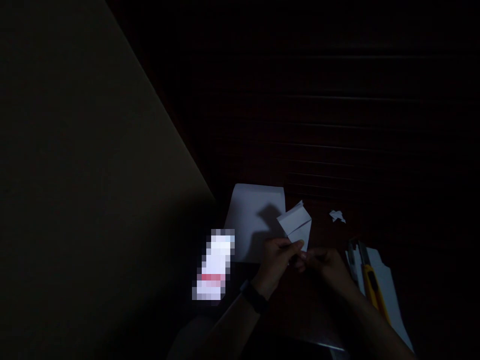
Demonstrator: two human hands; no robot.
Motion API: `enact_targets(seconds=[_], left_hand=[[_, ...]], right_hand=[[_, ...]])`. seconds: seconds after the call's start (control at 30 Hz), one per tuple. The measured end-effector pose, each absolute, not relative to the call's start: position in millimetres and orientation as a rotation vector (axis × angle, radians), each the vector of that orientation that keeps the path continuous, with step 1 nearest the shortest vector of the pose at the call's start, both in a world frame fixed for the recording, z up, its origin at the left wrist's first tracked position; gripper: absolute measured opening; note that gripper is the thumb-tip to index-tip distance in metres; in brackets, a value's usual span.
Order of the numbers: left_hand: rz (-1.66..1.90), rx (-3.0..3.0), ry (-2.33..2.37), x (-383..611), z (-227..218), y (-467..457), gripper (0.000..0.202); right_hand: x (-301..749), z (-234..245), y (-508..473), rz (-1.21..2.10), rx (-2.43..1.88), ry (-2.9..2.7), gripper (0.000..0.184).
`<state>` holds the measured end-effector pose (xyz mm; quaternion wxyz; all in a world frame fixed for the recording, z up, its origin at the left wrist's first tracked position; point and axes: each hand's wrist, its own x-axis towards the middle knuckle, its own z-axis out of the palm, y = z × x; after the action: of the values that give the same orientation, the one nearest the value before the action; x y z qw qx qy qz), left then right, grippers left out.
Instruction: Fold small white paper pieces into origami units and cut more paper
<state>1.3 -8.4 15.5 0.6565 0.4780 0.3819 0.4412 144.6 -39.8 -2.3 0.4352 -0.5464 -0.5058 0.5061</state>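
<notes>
A folded piece of white paper point(299, 225) is held up in front of me, with creases across it and a pointed upper tip. My left hand point(279, 257), with a dark band on its wrist, is closed on the paper's lower part, thumb on top. At the paper's bottom corner, the fingertips of my right hand point(325, 262) are pinched together against it, close to the left fingers. The exact grip of the right fingers is hard to see in the dim light.
White paper sheet point(251, 215) lies behind the left hand. A lit, pixelated screen point(213, 265) is at left, near a pale wall point(93, 150). Rightward are a small folded paper piece point(337, 216) and a yellow utility knife point(375, 292) on white paper point(392, 295).
</notes>
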Motion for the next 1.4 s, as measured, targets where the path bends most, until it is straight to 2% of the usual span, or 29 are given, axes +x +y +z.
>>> enact_targets(seconds=[0.8,0.93,1.1,1.4], left_hand=[[1.129,1.101,0.993,-3.0,10.5,-5.0,0.039],[1.095,1.230,1.031,-1.7,6.4,-5.4,0.037],[1.008,1.373,1.059,0.8,-2.0,-8.6,0.038],[0.979,1.357,1.072,-1.3,3.2,-9.8,0.036]], right_hand=[[146.5,10.1,-39.3,1.284,-1.392,-1.405,0.028],[152.3,13.6,-36.0,1.220,-1.355,-1.145,0.027],[149.5,10.2,-32.3,1.321,-1.314,-0.808,0.030],[148.1,7.8,-32.8,1.334,-1.278,-0.688,0.032]])
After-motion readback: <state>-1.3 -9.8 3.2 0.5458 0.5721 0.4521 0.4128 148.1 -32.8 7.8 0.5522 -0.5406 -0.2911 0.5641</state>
